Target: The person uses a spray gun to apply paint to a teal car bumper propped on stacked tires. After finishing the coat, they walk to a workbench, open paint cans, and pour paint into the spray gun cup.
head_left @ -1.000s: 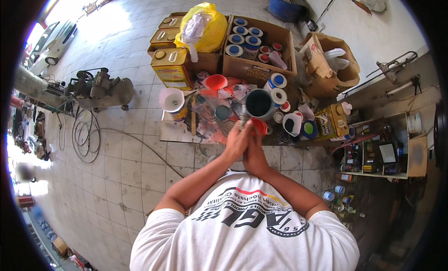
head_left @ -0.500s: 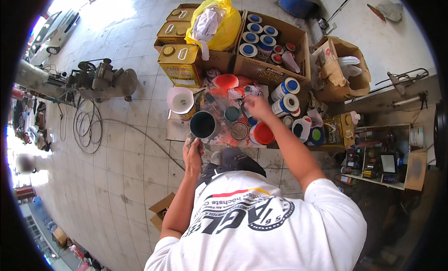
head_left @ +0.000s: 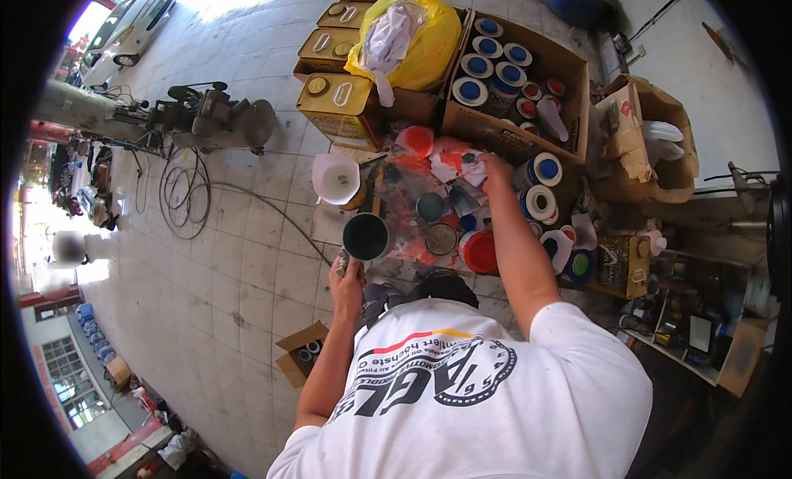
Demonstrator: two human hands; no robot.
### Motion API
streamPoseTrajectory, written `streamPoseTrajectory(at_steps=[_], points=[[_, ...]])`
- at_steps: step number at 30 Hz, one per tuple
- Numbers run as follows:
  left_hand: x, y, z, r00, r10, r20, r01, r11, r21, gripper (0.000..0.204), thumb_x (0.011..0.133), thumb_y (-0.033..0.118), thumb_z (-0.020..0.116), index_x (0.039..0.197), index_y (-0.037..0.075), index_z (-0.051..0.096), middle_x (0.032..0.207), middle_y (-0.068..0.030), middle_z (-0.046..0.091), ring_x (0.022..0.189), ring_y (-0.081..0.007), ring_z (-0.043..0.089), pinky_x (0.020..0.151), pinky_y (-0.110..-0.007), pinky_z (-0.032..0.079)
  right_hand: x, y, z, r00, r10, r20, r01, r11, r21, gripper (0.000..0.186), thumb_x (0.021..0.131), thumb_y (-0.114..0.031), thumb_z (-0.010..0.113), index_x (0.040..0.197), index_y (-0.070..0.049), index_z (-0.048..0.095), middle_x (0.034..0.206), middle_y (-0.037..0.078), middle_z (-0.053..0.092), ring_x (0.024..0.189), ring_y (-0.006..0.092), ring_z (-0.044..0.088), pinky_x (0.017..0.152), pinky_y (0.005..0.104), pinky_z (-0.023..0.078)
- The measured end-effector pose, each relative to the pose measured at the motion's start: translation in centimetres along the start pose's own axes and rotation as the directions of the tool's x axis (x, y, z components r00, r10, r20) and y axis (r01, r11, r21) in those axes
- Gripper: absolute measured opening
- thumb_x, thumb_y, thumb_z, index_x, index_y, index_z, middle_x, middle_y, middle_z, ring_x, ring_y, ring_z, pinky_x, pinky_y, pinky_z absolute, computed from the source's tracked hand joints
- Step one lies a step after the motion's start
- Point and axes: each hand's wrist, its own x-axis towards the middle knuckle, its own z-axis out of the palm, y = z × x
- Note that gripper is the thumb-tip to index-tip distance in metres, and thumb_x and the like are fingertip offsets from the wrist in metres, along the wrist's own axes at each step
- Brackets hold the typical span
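My left hand (head_left: 347, 283) is closed under the near side of a round cup of dark green paint (head_left: 365, 236), above the table's near left edge. A grey, mottled piece stands out beside its fingers; its kind is unclear. My right hand (head_left: 495, 170) reaches to the far side of the table, its fingers closed at the edge of a crumpled white paper (head_left: 459, 159) with red and dark stains. Between the hands stand a small cup of grey-green paint (head_left: 431, 207), a round tin (head_left: 441, 239) and a red-filled tub (head_left: 478, 251).
A white paper-collared container (head_left: 337, 179) stands left. Behind are gold metal cans (head_left: 338, 108), a yellow plastic bag (head_left: 437, 37) and a carton (head_left: 516, 132) of blue-lidded tins. More tins (head_left: 540, 203) line the right side. A hose (head_left: 256, 194) lies across the tiled floor.
My right hand has moved farther away and right, onto the stained paper, which has shifted and spread. The cup remains in my left hand. The whole view has shifted slightly.
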Motion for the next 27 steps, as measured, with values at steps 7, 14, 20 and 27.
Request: streamPoseTrajectory(at_steps=[7, 14, 20, 27], points=[[3.5, 0.6, 1.3, 0.988, 0.009, 0.151, -0.025, 0.994, 0.103, 0.021, 0.101, 0.023, 0.057, 0.086, 0.009, 0.054, 0.068, 0.0008, 0.051, 0.055, -0.0094, 0.047, 0.051, -0.026, 0.038, -4.6, -7.0, -0.3, 0.967, -0.068, 0.246, -0.073, 0.849, 0.523, 0.026, 0.087, 0.0, 0.065, 0.113, -0.002, 0.063, 0.107, 0.016, 0.068, 0.101, 0.0294, 0.068, 0.083, 0.0454, 0.057], [4.5, 2.8, -0.8, 0.978, -0.041, 0.206, 0.004, 0.984, 0.178, 0.019, 0.1, 0.021, 0.058, 0.086, 0.009, 0.055, 0.069, 0.0016, 0.051, 0.056, -0.0082, 0.046, 0.05, -0.025, 0.038, -7.2, -4.0, -1.4, 0.953, -0.206, 0.222, 0.297, 0.482, -0.824, 0.043, 0.085, -0.013, 0.073, 0.126, -0.008, 0.061, 0.108, 0.017, 0.07, 0.111, 0.0327, 0.067, 0.087, 0.0438, 0.056], [4.2, 2.8, -3.8, 0.97, -0.059, 0.235, 0.028, 0.991, 0.133, 0.02, 0.101, 0.022, 0.059, 0.086, 0.009, 0.055, 0.069, 0.0023, 0.051, 0.056, -0.0071, 0.045, 0.05, -0.025, 0.037, -2.0, 0.3, -5.4, 0.84, -0.342, 0.421, 0.382, -0.179, -0.907, 0.045, 0.082, -0.022, 0.074, 0.124, -0.011, 0.068, 0.107, 0.02, 0.072, 0.099, 0.0408, 0.069, 0.08, 0.0471, 0.058], [4.9, 2.8, -5.1, 0.978, -0.07, 0.199, 0.045, 0.99, 0.131, 0.022, 0.102, 0.023, 0.059, 0.085, 0.009, 0.055, 0.068, 0.0028, 0.05, 0.056, -0.0074, 0.044, 0.049, -0.025, 0.037, -8.6, -5.5, -5.9, 0.898, -0.154, 0.413, 0.321, 0.871, -0.371, 0.044, 0.095, -0.033, 0.062, 0.131, -0.008, 0.063, 0.12, 0.016, 0.069, 0.107, 0.0323, 0.069, 0.08, 0.0477, 0.058]])
